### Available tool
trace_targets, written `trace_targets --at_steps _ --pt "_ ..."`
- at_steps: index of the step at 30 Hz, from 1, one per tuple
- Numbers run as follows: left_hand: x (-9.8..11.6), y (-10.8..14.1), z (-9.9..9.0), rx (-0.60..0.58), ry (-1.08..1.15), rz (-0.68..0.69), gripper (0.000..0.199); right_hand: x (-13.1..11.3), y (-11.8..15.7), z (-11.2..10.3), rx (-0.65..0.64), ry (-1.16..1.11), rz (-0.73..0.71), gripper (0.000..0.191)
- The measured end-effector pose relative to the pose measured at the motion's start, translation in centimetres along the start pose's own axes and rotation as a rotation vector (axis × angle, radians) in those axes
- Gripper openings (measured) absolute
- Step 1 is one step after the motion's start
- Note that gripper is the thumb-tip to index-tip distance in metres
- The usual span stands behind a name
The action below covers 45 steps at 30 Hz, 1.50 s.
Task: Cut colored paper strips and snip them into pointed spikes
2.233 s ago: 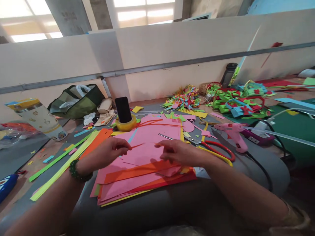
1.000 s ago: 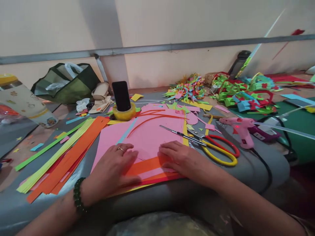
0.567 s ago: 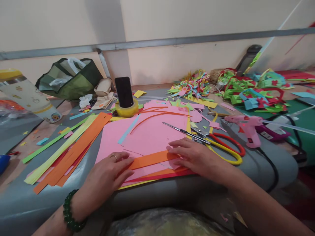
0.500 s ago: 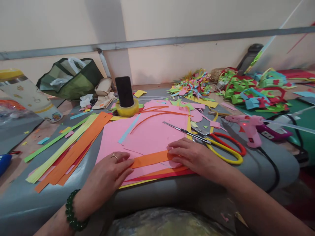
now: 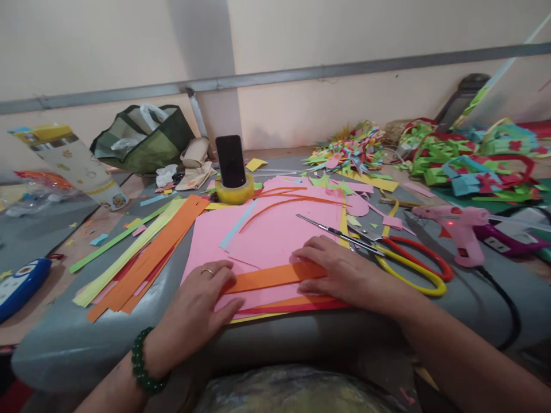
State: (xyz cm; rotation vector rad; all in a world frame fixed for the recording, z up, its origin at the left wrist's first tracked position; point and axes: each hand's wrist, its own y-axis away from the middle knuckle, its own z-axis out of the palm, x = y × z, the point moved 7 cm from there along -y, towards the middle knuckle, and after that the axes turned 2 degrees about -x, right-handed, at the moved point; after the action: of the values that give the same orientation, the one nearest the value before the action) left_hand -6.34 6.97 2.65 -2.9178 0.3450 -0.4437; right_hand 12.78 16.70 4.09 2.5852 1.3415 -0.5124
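Paper strip in orange (image 5: 271, 279) lies slantwise across the near part of a pink sheet (image 5: 275, 244), which tops a stack of coloured paper at the front edge of the worktop (image 5: 64, 350). Both hands are unclenched and spread at its ends. The left hand (image 5: 191, 307), with a ring on one finger and a green bead bracelet (image 5: 144, 364) at the wrist, has its fingertips at the strip's left end, thumb held apart below. The right hand (image 5: 338, 269) rests its fingers over the other end — whether either hand pinches the paper, I cannot tell.

Farther up the pink sheet lie thin orange slivers (image 5: 279, 202) and a narrow blue strip (image 5: 238, 223). Just beyond the right hand, a craft knife (image 5: 340, 233) lies alongside scissors with one red handle and one yellow (image 5: 408, 256); a pink glue gun (image 5: 467, 226) is to their right, its small light red. Left of the stack lies a fanned bundle of strips (image 5: 159, 252) — orange, red and pale yellow. Behind, a phone (image 5: 231, 160) stands upright at a roll of yellow tape (image 5: 235, 194).
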Motion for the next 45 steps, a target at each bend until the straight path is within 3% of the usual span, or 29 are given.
trace_targets --at_steps 3,8,14,19,23,26,30,32,34,37,39,42,45 --pt "-1.6 -0.3 0.2 -0.047 0.149 -0.125 0.033 1.5 -0.5 -0.2 -0.054 -0.045 0.112 0.047" --pt "-3.2 -0.6 1.0 -0.197 0.310 -0.273 0.010 3.0 -0.6 0.0 -0.138 -0.136 0.207 0.042" --pt "-2.5 -1.3 -0.1 -0.234 0.310 -0.203 0.012 2.3 -0.4 -0.7 -0.035 -0.057 0.059 0.006" --pt "-2.7 -1.7 -0.9 -0.290 0.191 -0.240 0.009 1.4 -0.3 -0.9 -0.024 0.074 -0.017 0.020" --pt "-1.6 -3.6 -1.0 -0.235 0.195 -0.159 0.022 1.9 -0.8 -1.3 -0.089 0.032 0.126 0.022" --pt "-0.4 -4.9 0.1 -0.281 0.273 -0.128 0.029 2.6 -1.1 -1.2 -0.167 0.027 0.236 0.020" --pt "0.3 -5.5 1.0 -0.415 0.336 -0.113 0.015 3.2 -1.1 -1.2 -0.194 0.012 0.192 0.018" --pt "0.1 -5.8 0.2 -0.386 0.332 -0.093 0.013 3.5 -1.1 -1.8 -0.149 -0.071 0.170 0.020" --pt "-0.3 -6.4 -1.4 -0.287 0.362 -0.083 0.026 3.4 -1.3 -2.7 -0.100 -0.165 0.145 0.023" --pt "0.0 -7.4 -3.4 -0.195 0.461 -0.030 0.064 1.9 -2.1 -3.7 -0.092 -0.267 0.060 0.025" --pt "1.0 -7.9 -3.3 -0.276 0.539 0.029 0.075 0.7 -2.8 -4.0 -0.110 -0.323 0.022 0.023" --pt "2.6 -8.2 -1.7 -0.496 0.737 0.034 0.066 -0.2 -3.7 -4.2 -0.126 -0.329 0.049 0.022" --pt "3.6 -8.8 -0.6 -0.471 0.840 0.012 0.056 -0.5 -4.5 -4.4 -0.146 -0.254 0.083 0.023"
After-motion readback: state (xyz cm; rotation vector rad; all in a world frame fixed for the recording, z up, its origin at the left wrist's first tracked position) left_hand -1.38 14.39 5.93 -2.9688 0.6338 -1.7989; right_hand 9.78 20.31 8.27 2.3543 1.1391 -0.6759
